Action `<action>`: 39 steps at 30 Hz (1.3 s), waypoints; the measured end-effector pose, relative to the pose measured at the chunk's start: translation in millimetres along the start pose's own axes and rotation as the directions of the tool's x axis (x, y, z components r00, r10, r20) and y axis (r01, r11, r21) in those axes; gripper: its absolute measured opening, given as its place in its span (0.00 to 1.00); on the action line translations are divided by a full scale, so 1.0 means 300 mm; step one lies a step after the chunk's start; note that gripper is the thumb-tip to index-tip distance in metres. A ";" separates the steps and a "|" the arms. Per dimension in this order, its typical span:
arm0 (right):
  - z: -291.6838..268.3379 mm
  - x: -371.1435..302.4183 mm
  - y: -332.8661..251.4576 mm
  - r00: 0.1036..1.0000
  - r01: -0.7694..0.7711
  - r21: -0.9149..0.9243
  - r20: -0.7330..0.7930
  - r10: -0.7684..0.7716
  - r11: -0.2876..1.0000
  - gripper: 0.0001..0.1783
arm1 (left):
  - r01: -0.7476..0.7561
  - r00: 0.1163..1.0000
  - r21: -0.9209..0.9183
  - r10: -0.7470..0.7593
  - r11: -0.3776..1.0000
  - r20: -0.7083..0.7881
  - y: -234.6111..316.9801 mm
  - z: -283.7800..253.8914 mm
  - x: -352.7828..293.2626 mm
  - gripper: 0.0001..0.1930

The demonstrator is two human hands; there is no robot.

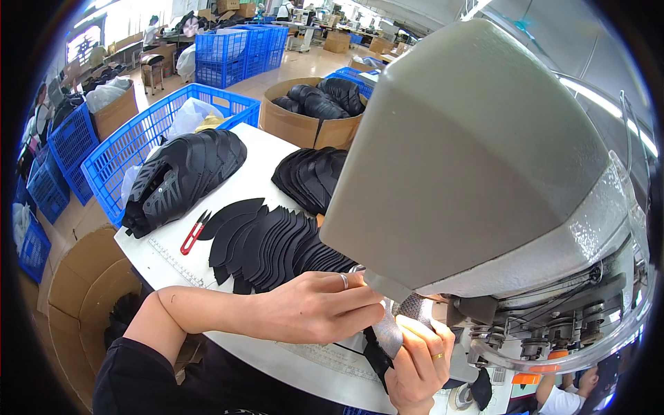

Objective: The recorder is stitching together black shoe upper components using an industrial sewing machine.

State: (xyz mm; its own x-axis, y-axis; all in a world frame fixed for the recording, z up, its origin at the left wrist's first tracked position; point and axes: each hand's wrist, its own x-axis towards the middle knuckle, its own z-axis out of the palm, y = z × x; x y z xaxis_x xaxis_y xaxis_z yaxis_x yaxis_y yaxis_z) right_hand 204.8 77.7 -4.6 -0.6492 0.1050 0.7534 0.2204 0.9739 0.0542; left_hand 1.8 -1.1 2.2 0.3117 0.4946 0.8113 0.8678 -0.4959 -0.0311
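**Hold the grey piece smooth between both hands**

Leave the snips and black stack at your left, clear of the work. Your left hand meets the piece's left side; I cannot tell whether it pinches. The piece sits between your hands, by the machine head. Your right hand grasps it; a light, even hold should prevent puckers. Mind your fingertips near the head.
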 end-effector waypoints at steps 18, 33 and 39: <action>0.010 0.002 0.001 0.999 -0.039 -0.017 -0.001 0.039 0.999 0.11 | 0.024 1.000 -0.023 -0.024 0.999 0.000 -0.011 -0.018 -0.004 0.16; 0.002 -0.015 0.030 0.996 -0.060 -0.048 0.064 0.063 0.997 0.10 | 0.020 1.000 0.064 -0.021 0.998 0.016 0.016 0.002 -0.012 0.15; 0.009 -0.011 0.026 0.998 -0.068 -0.050 0.009 0.069 0.996 0.12 | 0.021 0.999 0.096 -0.024 0.995 0.027 0.011 -0.002 -0.010 0.13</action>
State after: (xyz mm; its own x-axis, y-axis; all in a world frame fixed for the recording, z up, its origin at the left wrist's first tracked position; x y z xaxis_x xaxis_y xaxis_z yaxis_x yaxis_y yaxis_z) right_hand 206.5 85.4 -8.4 -0.6387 0.1735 0.7497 0.3003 0.9532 0.0353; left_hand 3.6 -4.5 0.1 0.3011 0.5259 0.7955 0.9074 -0.4145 -0.0695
